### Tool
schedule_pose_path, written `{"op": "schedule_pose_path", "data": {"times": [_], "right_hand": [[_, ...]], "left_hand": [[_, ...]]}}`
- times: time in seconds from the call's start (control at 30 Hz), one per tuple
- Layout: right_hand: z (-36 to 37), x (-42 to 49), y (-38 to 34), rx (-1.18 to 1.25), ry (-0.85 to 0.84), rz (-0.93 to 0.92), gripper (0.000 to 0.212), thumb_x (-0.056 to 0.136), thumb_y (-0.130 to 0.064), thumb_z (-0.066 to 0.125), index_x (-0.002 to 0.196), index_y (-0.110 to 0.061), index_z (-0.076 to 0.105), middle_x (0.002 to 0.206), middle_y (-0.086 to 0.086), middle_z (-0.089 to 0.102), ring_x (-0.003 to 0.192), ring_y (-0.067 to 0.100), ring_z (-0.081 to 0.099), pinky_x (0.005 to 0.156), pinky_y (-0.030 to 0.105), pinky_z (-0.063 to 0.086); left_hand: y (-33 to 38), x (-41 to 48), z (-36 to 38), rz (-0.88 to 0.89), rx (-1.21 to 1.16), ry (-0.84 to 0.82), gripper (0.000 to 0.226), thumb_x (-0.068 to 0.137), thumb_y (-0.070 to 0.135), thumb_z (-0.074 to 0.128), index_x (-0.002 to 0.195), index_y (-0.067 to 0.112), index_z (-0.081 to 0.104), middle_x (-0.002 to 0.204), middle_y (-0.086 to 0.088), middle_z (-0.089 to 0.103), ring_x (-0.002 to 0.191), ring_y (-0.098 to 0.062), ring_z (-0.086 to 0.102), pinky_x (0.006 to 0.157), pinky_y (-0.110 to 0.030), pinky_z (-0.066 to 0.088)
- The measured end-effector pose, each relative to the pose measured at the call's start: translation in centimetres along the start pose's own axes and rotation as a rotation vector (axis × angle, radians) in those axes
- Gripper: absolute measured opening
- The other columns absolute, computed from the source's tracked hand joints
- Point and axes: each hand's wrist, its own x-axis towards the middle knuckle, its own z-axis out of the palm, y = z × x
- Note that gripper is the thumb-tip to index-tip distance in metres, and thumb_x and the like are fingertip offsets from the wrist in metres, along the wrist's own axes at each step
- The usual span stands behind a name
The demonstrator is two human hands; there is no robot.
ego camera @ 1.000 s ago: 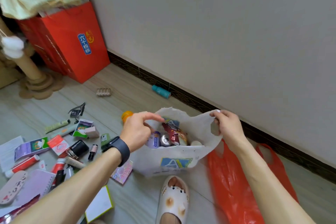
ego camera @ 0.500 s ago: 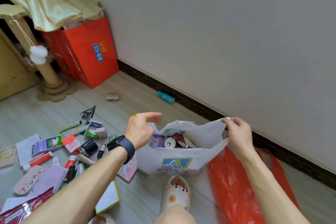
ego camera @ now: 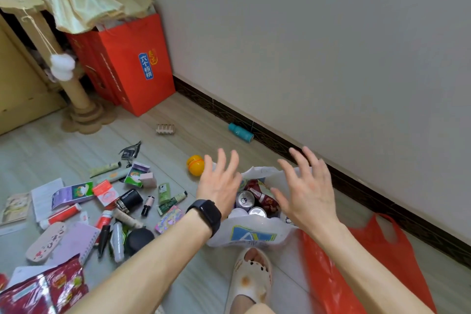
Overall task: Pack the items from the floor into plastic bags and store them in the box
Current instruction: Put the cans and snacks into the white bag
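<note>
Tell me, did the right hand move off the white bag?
Yes. The right hand let go of the white bag's right rim and lifted up over its opening, fingers spread, touching nothing.

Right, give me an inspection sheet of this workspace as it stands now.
Surface: pale plank floor.
Job's things: white bag open, with cans and snack packets inside; red bag flat beside it; pile of small items to its left, unpacked.
Clutter: yellow ball and teal bottle lying apart towards the wall; slipper before the white bag.
Hands: left hand and right hand above the white bag, fingers spread, holding nothing; watch on the left wrist.
Cables: nothing seen.
Surroundings: wall, dark skirting, gift bag, scratching post.
</note>
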Motion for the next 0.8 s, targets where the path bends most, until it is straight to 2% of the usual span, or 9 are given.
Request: {"op": "schedule_pose_path", "data": {"times": [0.1,0.17,0.23,0.3,0.37,0.47,0.57,0.67,0.8], "right_hand": [[1.3,1.6,-0.9,-0.02,-0.383,-0.199,0.025,0.094,-0.037,0.047,0.104,-0.025,0.067,0.115,-0.001,0.068,0.118,0.028,0.058,0.107,0.043,0.029],[2.9,1.3,0.4,-0.14,-0.646,-0.149,0.031,0.096,-0.036,0.047,0.12,-0.026,0.063,0.136,0.005,0.058,0.136,0.031,0.043,0.116,0.05,0.014],[4.5,0.2,2.9,-0.279,-0.823,-0.114,0.067,0.09,-0.05,0.054,0.15,-0.029,0.034,0.165,0.014,0.007,0.152,0.034,-0.004,0.116,0.06,-0.01],[5.8,-1.7,5.3,-0.304,-0.899,-0.074,0.101,0.084,-0.057,0.058,0.156,-0.034,-0.008,0.154,0.013,-0.039,0.14,0.032,-0.039,0.11,0.061,-0.023],[6.8,-4.0,7.0,-0.283,-0.943,-0.033,0.117,0.079,-0.06,0.059,0.147,-0.036,-0.032,0.144,0.01,-0.051,0.131,0.029,-0.048,0.111,0.058,-0.023],[7.7,-7.0,8.1,-0.235,-1.008,0.05,0.125,0.071,-0.074,0.055,0.141,-0.034,-0.04,0.152,0.009,-0.045,0.139,0.027,-0.041,0.117,0.051,-0.015],[8.1,-8.6,7.6,-0.195,-1.053,0.126,0.12,0.071,-0.075,0.054,0.152,-0.034,-0.024,0.162,0.01,-0.026,0.15,0.031,-0.02,0.122,0.049,-0.006],[6.9,-7.4,5.6,-0.138,-1.048,0.149,0.099,0.083,-0.053,0.058,0.157,-0.031,-0.003,0.164,0.012,-0.02,0.152,0.032,-0.012,0.121,0.053,0.006],[3.6,-3.8,1.1,0.056,-0.834,0.013,0.072,0.091,-0.05,0.054,0.154,-0.033,0.024,0.166,0.0,0.014,0.15,0.021,0.021,0.116,0.031,0.027]], "left_hand": [[1.6,1.4,0.5,0.394,0.047,-0.021,0.026,0.094,0.012,0.046,0.113,0.011,0.064,0.123,-0.011,0.057,0.122,-0.033,0.04,0.099,-0.047,0.027],[2.1,1.7,1.3,0.43,0.058,-0.156,0.025,0.095,0.013,0.048,0.11,0.013,0.068,0.112,-0.007,0.066,0.12,-0.031,0.047,0.107,-0.047,0.022],[1.5,1.9,3.0,0.337,0.083,-0.275,0.043,0.095,0.031,0.049,0.135,0.015,0.055,0.142,-0.01,0.05,0.143,-0.035,0.025,0.116,-0.058,-0.001],[0.0,2.2,4.9,0.248,0.109,-0.349,0.082,0.088,0.062,0.047,0.154,0.021,0.02,0.162,-0.005,0.01,0.149,-0.036,-0.007,0.109,-0.068,-0.017],[-1.4,2.0,7.1,0.194,0.065,-0.399,0.117,0.07,0.088,0.044,0.156,0.024,-0.004,0.162,0.001,-0.009,0.146,-0.037,-0.02,0.107,-0.069,-0.018],[-2.2,1.1,9.6,0.167,0.07,-0.437,0.134,0.058,0.097,0.041,0.153,0.023,-0.017,0.162,0.007,-0.015,0.143,-0.036,-0.029,0.104,-0.067,-0.026],[-1.3,0.3,10.5,0.146,0.085,-0.469,0.136,0.057,0.096,0.046,0.154,0.022,-0.016,0.163,0.005,-0.014,0.142,-0.038,-0.029,0.108,-0.067,-0.019],[-0.2,0.7,8.1,0.188,-0.108,-0.462,0.106,0.075,0.066,0.064,0.156,0.021,0.012,0.164,-0.003,0.006,0.148,-0.034,-0.015,0.113,-0.065,-0.011],[-2.6,0.5,3.3,0.223,-0.223,-0.252,0.076,0.083,0.036,0.063,0.15,0.021,0.03,0.16,-0.006,0.019,0.148,-0.029,0.011,0.117,-0.055,0.008]]}}
